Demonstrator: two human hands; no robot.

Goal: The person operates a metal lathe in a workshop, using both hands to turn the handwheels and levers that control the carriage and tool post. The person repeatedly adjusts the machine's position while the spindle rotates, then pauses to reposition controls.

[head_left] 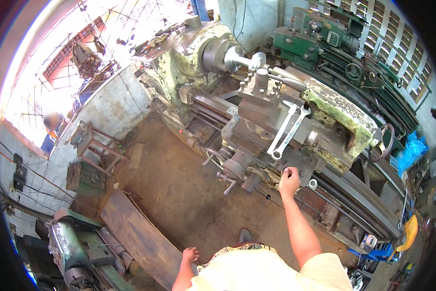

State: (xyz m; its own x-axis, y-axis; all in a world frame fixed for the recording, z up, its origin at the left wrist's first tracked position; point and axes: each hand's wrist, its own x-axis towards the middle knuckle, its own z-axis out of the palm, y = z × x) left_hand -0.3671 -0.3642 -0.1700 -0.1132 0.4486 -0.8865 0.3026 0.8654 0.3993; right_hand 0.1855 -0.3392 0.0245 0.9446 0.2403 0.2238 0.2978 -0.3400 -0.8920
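Observation:
My right hand (289, 181) reaches to the front edge of the lathe carriage (247, 131), its fingers pinched together; whatever they grip is hidden. A loose-looking metal ring (312, 184) lies just right of it. Beyond the hand, a combination wrench (292, 133) and a silver vernier caliper (281, 129) rest side by side on the carriage top. Behind them stands the tool post (260, 82) with several upright bolts. A shiny stepped metal workpiece (242, 60) is held in the chuck (217, 55). My left hand (191, 254) hangs beside my body, fingers curled, with nothing visible in it.
Crank handles (229, 186) stick out from the carriage front. The tailstock (342, 104) stands at the right. Behind is a green lathe (325, 43). Left are a wooden stool (99, 145), a board (138, 237) and another machine (77, 247). A person (51, 131) is outside the window.

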